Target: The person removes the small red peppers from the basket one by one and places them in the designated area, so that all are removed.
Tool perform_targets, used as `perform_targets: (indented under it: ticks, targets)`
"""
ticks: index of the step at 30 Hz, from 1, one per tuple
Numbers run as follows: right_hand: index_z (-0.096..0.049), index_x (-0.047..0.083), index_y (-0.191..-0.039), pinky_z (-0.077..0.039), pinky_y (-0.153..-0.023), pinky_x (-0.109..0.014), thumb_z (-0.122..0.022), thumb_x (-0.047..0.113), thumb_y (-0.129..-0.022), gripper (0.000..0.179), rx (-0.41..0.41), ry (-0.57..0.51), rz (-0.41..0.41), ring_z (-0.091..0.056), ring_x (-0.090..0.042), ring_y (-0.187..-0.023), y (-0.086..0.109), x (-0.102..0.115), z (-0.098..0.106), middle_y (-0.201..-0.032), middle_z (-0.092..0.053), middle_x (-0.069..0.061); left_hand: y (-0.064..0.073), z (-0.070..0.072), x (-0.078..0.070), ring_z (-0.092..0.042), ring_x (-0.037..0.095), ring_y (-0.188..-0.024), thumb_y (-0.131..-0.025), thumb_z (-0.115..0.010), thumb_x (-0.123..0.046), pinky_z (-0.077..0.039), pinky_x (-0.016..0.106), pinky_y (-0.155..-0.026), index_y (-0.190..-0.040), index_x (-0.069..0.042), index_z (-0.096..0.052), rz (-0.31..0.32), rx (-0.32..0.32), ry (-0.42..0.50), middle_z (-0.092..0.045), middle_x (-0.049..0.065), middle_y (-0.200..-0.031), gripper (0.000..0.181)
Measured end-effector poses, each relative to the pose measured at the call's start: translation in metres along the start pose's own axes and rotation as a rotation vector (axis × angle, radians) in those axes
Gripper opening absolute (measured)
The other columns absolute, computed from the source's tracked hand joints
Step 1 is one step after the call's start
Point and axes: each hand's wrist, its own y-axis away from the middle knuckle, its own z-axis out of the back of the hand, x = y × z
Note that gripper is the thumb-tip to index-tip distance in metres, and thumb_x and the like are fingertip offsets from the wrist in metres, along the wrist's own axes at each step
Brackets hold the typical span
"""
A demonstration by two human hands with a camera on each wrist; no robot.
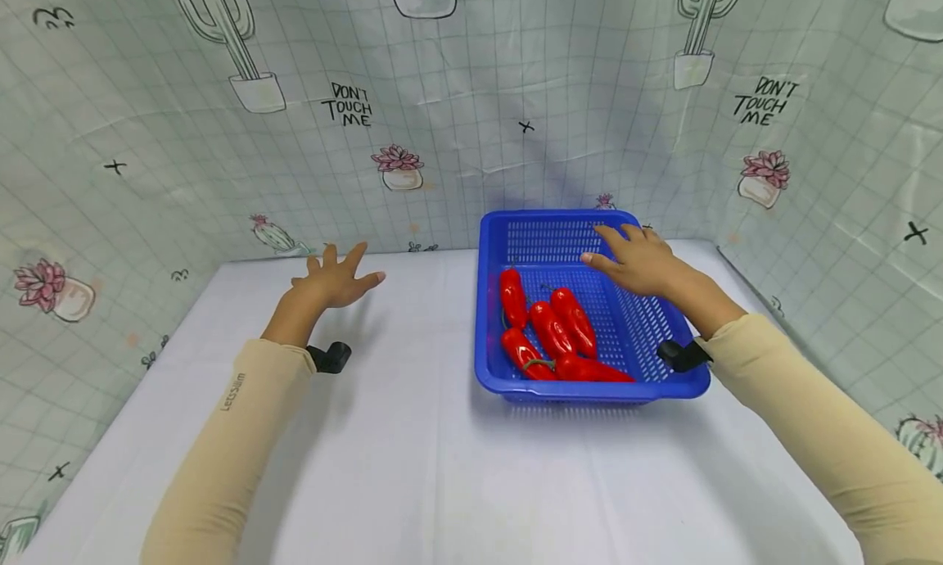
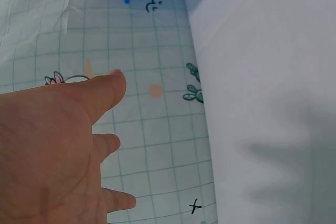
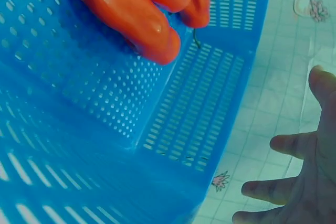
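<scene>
A blue plastic basket (image 1: pixel 492 303) with slotted walls stands on the right half of the table, several red peppers (image 1: pixel 551 327) lying on its floor, mostly toward the left and front. Over the basket's right side hovers my right hand (image 1: pixel 639 262), fingers spread, holding nothing. In the right wrist view the same hand (image 3: pixel 302 182) shows beside the basket's rim, with red peppers (image 3: pixel 126 17) farther inside. My left hand (image 1: pixel 329 282) is held above the table left of the basket, its fingers spread and grasping nothing. The left wrist view shows that palm (image 2: pixel 47 150) and thumb.
A white cloth covers the table (image 1: pixel 412 450). Behind and at both sides hangs a grid-patterned curtain (image 1: pixel 471 123) with plant drawings, meeting the table's back edge. The basket stands close to that curtain. Both forearms wear beige sleeves (image 1: pixel 243 434) with small black wrist devices (image 1: pixel 330 358).
</scene>
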Motion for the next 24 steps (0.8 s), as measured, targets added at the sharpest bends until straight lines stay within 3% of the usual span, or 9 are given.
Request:
perform_targets:
  ticks: [10, 24]
  targets:
    - [-0.024, 0.002, -0.153, -0.014, -0.107, -0.077, -0.039, 0.052, -0.101, 0.074, 0.006, -0.014, -0.016, -0.014, -0.065, -0.136, 0.0, -0.007, 0.005, -0.152, -0.019, -0.04, 0.003, 0.005, 0.002, 0.006, 0.061, -0.141, -0.101, -0.035, -0.054, -0.009, 0.081, -0.104, -0.158, -0.017, 0.002, 0.001, -0.001, 0.02, 0.014, 0.033, -0.158, 0.078]
    - [-0.026, -0.003, -0.151, -0.019, -0.105, -0.077, -0.041, 0.044, -0.103, 0.069, 0.039, -0.1, 0.013, -0.015, -0.062, -0.138, 0.004, -0.021, 0.004, -0.151, -0.019, -0.041, 0.0, -0.009, 0.016, 0.003, 0.061, -0.142, -0.1, -0.034, -0.056, -0.013, 0.08, -0.104, -0.158, -0.016, 0.006, 0.017, 0.069, 0.038, 0.006, 0.035, -0.157, 0.081]
